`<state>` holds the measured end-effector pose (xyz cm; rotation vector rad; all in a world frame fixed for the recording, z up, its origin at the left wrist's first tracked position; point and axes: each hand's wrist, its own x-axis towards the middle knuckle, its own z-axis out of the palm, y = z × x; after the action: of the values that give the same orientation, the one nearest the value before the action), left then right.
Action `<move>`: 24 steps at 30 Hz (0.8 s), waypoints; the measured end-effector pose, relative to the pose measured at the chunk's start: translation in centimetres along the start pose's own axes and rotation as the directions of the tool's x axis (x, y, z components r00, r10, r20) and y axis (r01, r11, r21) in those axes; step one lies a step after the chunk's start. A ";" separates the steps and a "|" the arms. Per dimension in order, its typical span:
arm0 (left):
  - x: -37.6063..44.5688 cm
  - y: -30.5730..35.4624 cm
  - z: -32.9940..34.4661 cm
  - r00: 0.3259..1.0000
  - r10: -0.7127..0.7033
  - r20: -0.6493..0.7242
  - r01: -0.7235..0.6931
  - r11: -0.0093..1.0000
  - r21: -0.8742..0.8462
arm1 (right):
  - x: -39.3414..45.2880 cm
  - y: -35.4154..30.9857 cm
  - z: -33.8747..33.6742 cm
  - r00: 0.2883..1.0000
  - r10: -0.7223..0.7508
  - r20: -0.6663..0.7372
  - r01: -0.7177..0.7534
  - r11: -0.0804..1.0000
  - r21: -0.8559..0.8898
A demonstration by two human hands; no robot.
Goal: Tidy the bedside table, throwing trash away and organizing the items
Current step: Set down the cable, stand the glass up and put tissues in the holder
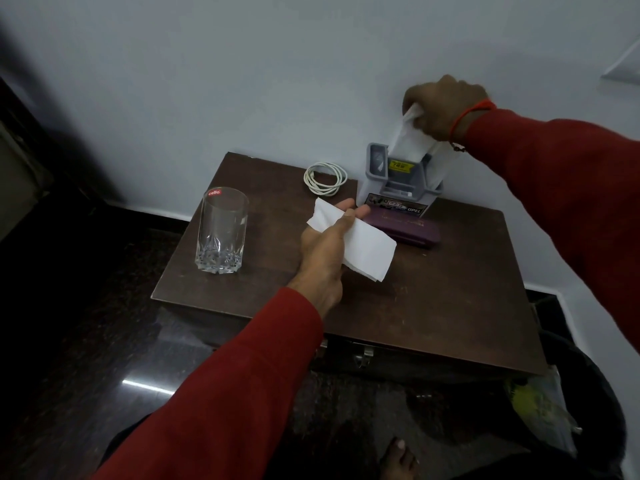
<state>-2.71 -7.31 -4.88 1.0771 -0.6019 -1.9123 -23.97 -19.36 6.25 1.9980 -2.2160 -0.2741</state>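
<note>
My left hand (pixel 327 249) hovers over the middle of the dark wooden bedside table (pixel 433 306) and holds a folded white tissue (pixel 367 251) across its fingers. My right hand (pixel 441 110) is raised at the back right, pinching the top of another white tissue (pixel 408 140) that stands in the grey organizer (pixel 401 183). A flat purple case (pixel 412 228) lies in front of the organizer. A coiled white cable (pixel 325 179) rests at the back by the wall. An empty clear glass (pixel 221 230) with a red sticker stands at the left.
The table stands against a pale wall. A dark bin with a plastic liner (pixel 561 410) sits on the floor at its right front corner. The floor is dark and glossy. My bare foot (pixel 398 459) shows at the bottom.
</note>
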 end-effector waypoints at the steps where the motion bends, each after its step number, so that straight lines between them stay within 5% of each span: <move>1: 0.0 0.0 0.0 1.000 -0.001 0.002 0.001 1.000 0.000 | 0.1 -0.1 0.3 0.999 -0.023 0.049 0.024 1.000 -0.018; 3: 0.0 0.0 0.1 1.000 -0.006 0.007 0.006 1.000 -0.006 | -0.1 -0.1 0.6 0.990 -0.054 0.131 0.058 0.998 -0.029; 8: 0.2 0.2 0.0 1.000 -0.026 0.015 0.027 0.996 -0.086 | 0.4 0.6 1.4 0.992 -0.006 -0.128 0.016 0.997 0.078; 12: 0.0 0.2 0.2 0.999 -0.033 0.035 0.039 0.984 -0.171 | -0.3 1.6 3.0 1.000 0.004 -0.025 -0.003 0.999 0.053; 17: 0.1 0.6 0.3 0.999 0.029 0.014 -0.025 0.971 -0.239 | -4.6 -1.4 2.3 0.922 -0.032 -0.387 0.189 0.907 0.376; 18: 0.2 0.7 0.2 0.999 0.038 0.014 -0.033 0.962 -0.269 | -6.2 -2.5 2.1 0.938 0.003 -0.346 0.191 0.829 0.526; 20: 0.4 0.9 0.1 0.998 0.059 0.006 -0.054 0.937 -0.345 | -9.2 -4.4 1.8 0.999 0.012 0.031 -0.032 0.574 0.818; 22: 0.5 0.9 0.1 0.997 0.068 -0.024 -0.072 0.908 -0.412 | -11.4 -5.4 2.0 0.927 -0.119 0.356 -0.289 0.378 0.879; 24: 0.5 0.9 0.2 0.996 0.062 -0.058 -0.082 0.887 -0.454 | -12.7 -5.4 2.5 0.895 -0.171 0.411 -0.391 0.141 0.910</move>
<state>-2.58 -8.21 -4.34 0.7744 -0.1457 -1.8354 -18.03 -7.12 2.76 2.2833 -3.3229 1.3912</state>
